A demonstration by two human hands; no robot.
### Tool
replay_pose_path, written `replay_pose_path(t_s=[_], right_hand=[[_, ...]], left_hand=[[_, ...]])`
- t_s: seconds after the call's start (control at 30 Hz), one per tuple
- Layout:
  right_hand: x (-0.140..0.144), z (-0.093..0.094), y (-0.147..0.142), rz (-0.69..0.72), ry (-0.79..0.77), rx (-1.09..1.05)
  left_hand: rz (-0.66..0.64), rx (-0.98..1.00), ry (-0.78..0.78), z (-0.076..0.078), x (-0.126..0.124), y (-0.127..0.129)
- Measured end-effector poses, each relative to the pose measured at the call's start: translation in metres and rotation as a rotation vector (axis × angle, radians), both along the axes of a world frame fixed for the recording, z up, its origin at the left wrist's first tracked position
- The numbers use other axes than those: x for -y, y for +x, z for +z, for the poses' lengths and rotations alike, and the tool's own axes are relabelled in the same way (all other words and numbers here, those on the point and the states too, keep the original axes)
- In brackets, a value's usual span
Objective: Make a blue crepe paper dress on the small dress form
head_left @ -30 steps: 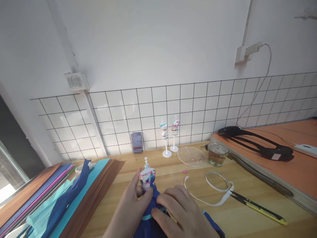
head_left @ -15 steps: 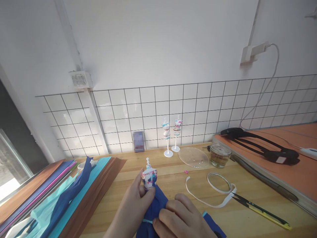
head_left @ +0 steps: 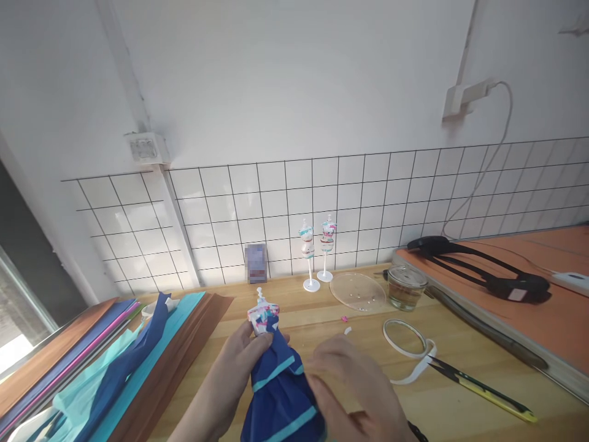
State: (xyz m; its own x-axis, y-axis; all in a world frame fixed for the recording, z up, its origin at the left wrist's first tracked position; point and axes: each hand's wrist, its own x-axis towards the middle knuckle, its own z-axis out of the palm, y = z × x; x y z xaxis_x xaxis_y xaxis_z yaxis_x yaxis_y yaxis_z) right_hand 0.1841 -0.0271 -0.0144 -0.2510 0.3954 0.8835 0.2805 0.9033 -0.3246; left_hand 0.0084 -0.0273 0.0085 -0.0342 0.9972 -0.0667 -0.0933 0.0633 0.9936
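My left hand (head_left: 234, 362) is closed around a miniature dress form (head_left: 262, 313), a white torso printed in pink and teal with a small knob on top. Dark blue fabric with turquoise trim hangs from it in layers as a doll dress (head_left: 278, 399), pinched under my left thumb. Just right of the dress, my right hand (head_left: 356, 380) is blurred, its thumb and fingers apart with bare wood between them. The thumb is close to the skirt's edge; whether it touches is unclear.
Two small mannequins on stands (head_left: 311, 285) stand near the tiled wall. Around them are a clear disc (head_left: 356, 293), a glass jar (head_left: 405, 288), a white tape roll (head_left: 405, 339) and a yellow-black cutting tool (head_left: 483, 393). Coloured fabric sheets (head_left: 184, 356) lie left; a black strap (head_left: 478, 264) lies right.
The dress form has shifted left and tilted, and its layered skirt now shows openly. My right hand has let go of the fabric and moved right, covering part of the white tape.
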Motion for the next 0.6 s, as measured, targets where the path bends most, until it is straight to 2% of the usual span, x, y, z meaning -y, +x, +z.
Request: replay_pose_path(t_s=[0.1,0.23,0.33,0.5,0.6], right_hand=[[-0.001,0.002,0.001,0.02,-0.189,-0.072],[-0.002,0.005,0.001,0.072,-0.292,-0.078],[0.0,0.007,0.001,0.116,-0.271,0.016],[0.004,0.01,0.004,0.138,-0.092,0.255],[0.005,0.012,0.006,0.207,-0.077,0.247]], left_hand=[[-0.055,0.071,-0.068,-0.004,-0.002,-0.002],[-0.091,0.148,-0.107,-0.007,-0.003,-0.002],[-0.088,0.141,-0.084,-0.006,-0.002,0.0],[-0.074,0.079,-0.022,-0.002,0.002,0.003],[-0.059,0.036,0.009,0.0,0.004,0.004]])
